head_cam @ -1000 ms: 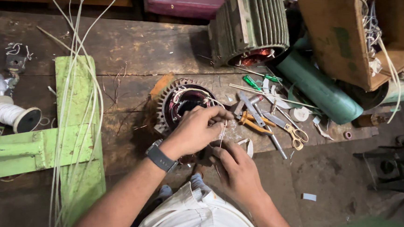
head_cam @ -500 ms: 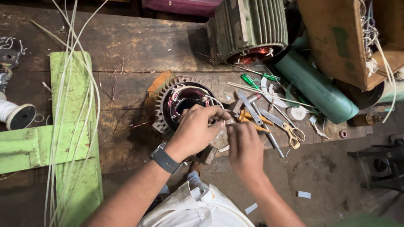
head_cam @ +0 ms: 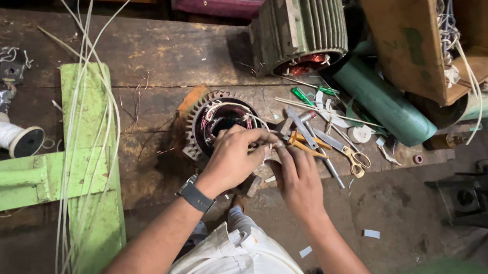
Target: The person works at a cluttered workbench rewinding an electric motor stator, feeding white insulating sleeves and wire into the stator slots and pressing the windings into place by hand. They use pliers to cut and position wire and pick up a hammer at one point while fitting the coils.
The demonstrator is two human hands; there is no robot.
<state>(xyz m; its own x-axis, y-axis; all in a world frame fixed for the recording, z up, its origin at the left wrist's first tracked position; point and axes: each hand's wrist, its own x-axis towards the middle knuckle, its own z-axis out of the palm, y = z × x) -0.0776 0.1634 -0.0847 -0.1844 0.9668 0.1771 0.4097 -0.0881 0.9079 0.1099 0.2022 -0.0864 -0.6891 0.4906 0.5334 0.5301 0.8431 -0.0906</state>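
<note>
A round finned motor stator point(head_cam: 214, 121) with copper windings lies on the dark wooden workbench point(head_cam: 142, 52). My left hand point(head_cam: 232, 158), with a dark watch on the wrist, rests on the stator's right rim, its fingers pinched on thin white leads coming out of the windings. My right hand point(head_cam: 297, 177) is just to the right of it, fingertips meeting the left hand's over the same small wire ends. What sits exactly between the fingertips is too small to make out.
Scissors point(head_cam: 351, 155), orange-handled pliers point(head_cam: 305, 143) and green screwdrivers point(head_cam: 306, 95) lie right of the stator. A bigger green finned motor housing point(head_cam: 298, 27), a green cylinder point(head_cam: 384, 100) and a wooden box point(head_cam: 430, 41) stand behind. Left: green frame point(head_cam: 84, 161), white strips, a thread spool point(head_cam: 9, 137).
My right hand has come up from below the stator to the bench edge and now meets the left hand's fingertips. The left hand stays on the stator rim.
</note>
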